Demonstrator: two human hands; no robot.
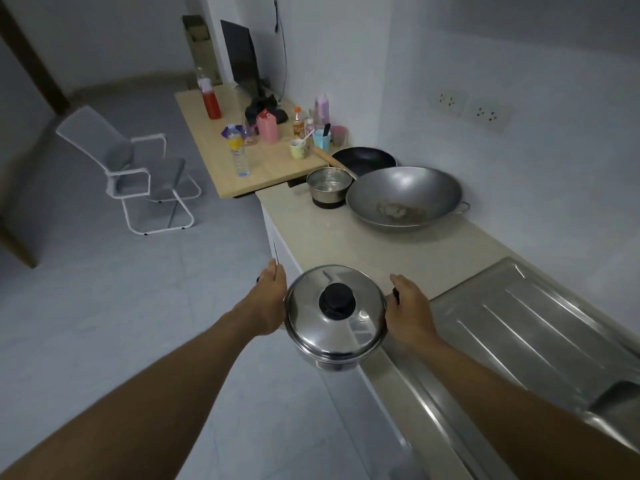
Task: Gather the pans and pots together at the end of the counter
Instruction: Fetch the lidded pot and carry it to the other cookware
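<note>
**Lidded pot held at the counter's edge, three pans at the far end**

We look down at a lidded steel pot (335, 318) held between two bare hands, its shiny lid topped with a black knob. Our left hand (268, 299) curls round the pot's left side, and our right hand (408, 311) closes on the black side handle; the hands are apart, one on each side of the pot. The pot hangs over the front edge of the pale stone counter (346, 244), just beside the left end of the ribbed steel drainboard (519, 323), and part of it is over the grey tiled floor (104, 306).

Well apart from it, at the counter's far end, a large grey wok (403, 197) with residue in its bottom sits beside a small open saucepan (329, 185). A black frying pan (363, 160) lies just behind them, against the white wall. Two sockets (471, 107) are set in that wall.

Beyond the counter is a wooden table (221, 140) crowded with a red bottle (211, 98), a pink carton (267, 126), a water bottle (239, 152), cups and a dark monitor (240, 60). A grey chair (131, 168) with a white frame stands on the floor to the left.
</note>
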